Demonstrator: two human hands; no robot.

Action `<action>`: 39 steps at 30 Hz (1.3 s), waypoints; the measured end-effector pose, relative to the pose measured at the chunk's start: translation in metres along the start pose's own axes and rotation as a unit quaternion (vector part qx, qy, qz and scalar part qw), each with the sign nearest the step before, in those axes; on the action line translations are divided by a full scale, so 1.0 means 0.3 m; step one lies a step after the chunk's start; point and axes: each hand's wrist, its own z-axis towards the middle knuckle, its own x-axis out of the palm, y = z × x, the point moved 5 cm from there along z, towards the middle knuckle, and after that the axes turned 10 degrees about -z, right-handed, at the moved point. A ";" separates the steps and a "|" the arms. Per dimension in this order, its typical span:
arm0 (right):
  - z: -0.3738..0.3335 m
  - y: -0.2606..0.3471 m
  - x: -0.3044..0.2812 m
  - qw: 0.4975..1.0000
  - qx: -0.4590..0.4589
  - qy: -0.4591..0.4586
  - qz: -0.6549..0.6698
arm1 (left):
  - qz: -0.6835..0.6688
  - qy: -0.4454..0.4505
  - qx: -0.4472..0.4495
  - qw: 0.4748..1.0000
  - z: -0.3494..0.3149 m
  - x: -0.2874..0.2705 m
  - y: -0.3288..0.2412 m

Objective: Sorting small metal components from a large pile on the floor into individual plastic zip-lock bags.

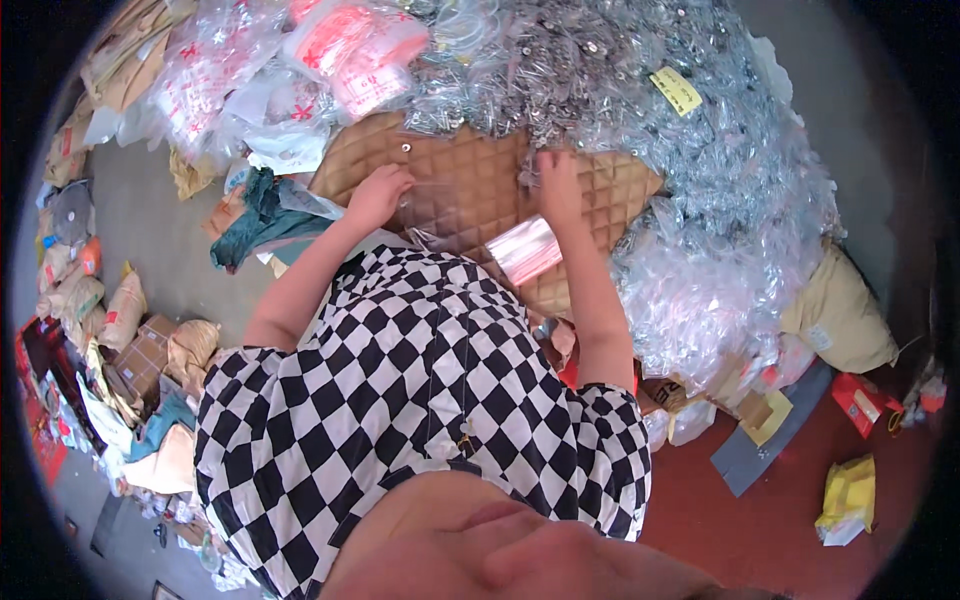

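Note:
A brown quilted mat [470,165] lies in front of me. Over its left part is my left hand [383,192], fingers closed at the edge of a blurred clear plastic bag [435,208]. My right hand [558,182] is bent downward at the near edge of a large heap of small clear bags holding metal parts [640,60]. Its fingers are drawn together by a bit of clear plastic; what they hold is partly hidden. Beside my right forearm rests a stack of shiny clear bags with a pinkish sheen [525,250].
Pink-and-white plastic bags [355,50] lie beyond the mat. A dark green cloth or bag [265,220] sits to the left. At the right are a filled tan sack [845,310] and a yellow bag [848,495]. Boxes, including a brown carton [145,355], crowd the far left.

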 end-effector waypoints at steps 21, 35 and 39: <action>0.673 0.030 -0.169 0.972 0.061 0.013 0.229 | -0.155 -0.146 0.090 0.973 0.081 -0.105 -0.319; 0.682 0.012 0.000 0.699 0.178 0.029 0.692 | 0.151 -0.241 0.129 0.950 -0.012 -0.252 -0.300; 0.323 0.007 -0.137 0.486 0.241 0.040 0.839 | 0.136 -0.204 0.131 0.961 0.014 -0.291 -0.298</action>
